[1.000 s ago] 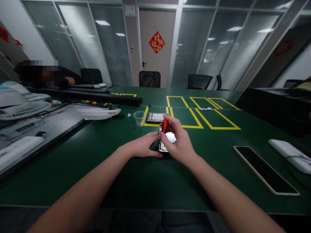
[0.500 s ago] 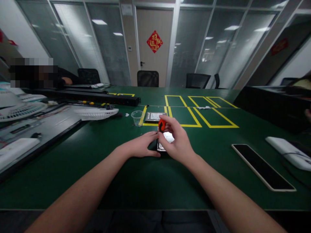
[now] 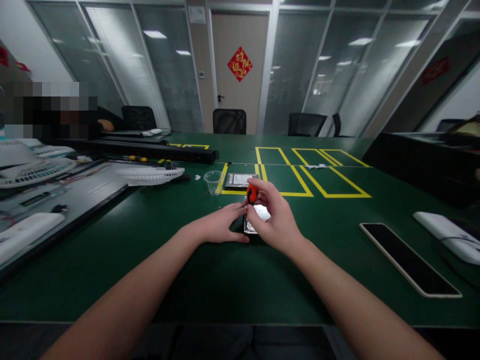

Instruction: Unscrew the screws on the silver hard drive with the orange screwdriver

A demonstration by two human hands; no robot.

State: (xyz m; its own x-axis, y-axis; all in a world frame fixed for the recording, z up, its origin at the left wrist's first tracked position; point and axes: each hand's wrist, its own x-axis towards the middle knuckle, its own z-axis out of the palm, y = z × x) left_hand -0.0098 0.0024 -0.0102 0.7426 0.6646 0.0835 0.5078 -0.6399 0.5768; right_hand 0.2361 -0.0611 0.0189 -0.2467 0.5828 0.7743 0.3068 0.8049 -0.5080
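A silver hard drive (image 3: pixel 261 213) lies on the green table, close in front of me and partly covered by both hands. My left hand (image 3: pixel 224 223) braces the drive's left side, thumb at its near corner and fingers at its far one. In my right hand (image 3: pixel 275 212) a screwdriver with an orange and black handle (image 3: pixel 252 194) stands upright over the drive's far left part. Thumb and fingers are closed round the handle; the tip is hidden. Just beyond lies a second hard drive (image 3: pixel 240 180), label up, beside a clear plastic cup (image 3: pixel 214 183).
A phone (image 3: pixel 410 260) and a white device with a cable (image 3: pixel 446 235) lie to the right. Fan parts (image 3: pixel 150 175) and a large metal panel (image 3: pixel 90 182) occupy the left. Yellow tape rectangles (image 3: pixel 333 196) mark the table. Another person sits at far left.
The screwdriver handle looks slightly turned in my right hand. My left hand stays at the drive, and the whole view has shifted a little.
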